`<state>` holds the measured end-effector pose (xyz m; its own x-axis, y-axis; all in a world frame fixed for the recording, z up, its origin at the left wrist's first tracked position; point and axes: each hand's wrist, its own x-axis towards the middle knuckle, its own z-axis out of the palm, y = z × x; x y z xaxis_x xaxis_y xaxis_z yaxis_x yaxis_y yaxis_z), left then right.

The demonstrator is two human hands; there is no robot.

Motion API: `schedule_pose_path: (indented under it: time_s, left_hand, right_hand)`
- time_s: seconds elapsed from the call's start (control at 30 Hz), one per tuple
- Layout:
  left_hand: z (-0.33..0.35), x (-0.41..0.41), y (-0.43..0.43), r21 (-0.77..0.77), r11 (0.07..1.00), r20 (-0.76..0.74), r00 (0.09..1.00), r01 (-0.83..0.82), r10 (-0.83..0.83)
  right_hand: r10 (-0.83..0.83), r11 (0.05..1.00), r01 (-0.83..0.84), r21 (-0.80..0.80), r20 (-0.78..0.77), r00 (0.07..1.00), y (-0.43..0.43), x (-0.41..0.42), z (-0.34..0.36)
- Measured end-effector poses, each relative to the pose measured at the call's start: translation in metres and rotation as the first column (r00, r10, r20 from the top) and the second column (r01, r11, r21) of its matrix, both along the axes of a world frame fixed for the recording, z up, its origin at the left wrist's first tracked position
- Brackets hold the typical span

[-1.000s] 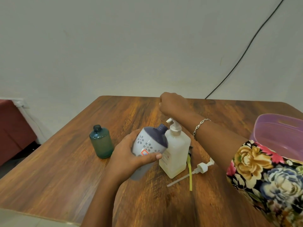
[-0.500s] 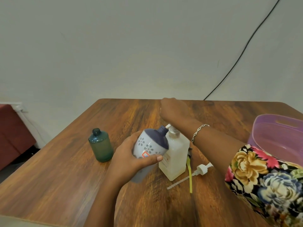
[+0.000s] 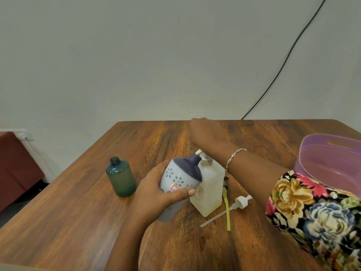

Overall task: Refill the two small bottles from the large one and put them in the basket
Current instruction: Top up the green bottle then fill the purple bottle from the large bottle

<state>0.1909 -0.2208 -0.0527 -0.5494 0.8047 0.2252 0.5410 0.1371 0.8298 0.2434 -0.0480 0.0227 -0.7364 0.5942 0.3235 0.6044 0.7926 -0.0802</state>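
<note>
Glossy, dome-shaped bottle (image 3: 179, 178) in curled left hand (image 3: 156, 194)

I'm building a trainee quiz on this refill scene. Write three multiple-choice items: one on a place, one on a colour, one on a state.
1. Where does the teal bottle stand? A on a shelf; B on the table, left of the left hand; C on the floor.
2. What colour is the basket? A purple; B yellow; C black.
3. How is the flowered bottle? A lying capped; B standing alone; C tilted in a grip.
Answers: B, it stands upright apart from the hand; A, its wall is purple; C, the left hand wraps it, neck toward the large bottle.
</note>
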Motion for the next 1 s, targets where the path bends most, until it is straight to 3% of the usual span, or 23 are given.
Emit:
schedule_pose_path:
  time_s: [0.67,1.0]
  left_hand:
    - [0.004,-0.002,0.0,0.006,1.0,0.008,1.0,-0.004,0.004]
    - [0.002,-0.001,0.001,0.003,1.0,0.01,1.0,-0.004,0.004]
  right_hand:
    - [-0.009,0.997,0.01,-0.076,0.012,1.0,0.003,-0.007,0.003]
    - [0.001,1.0,-0.001,-0.011,0.004,1.0,-0.001,-0.005,0.003]
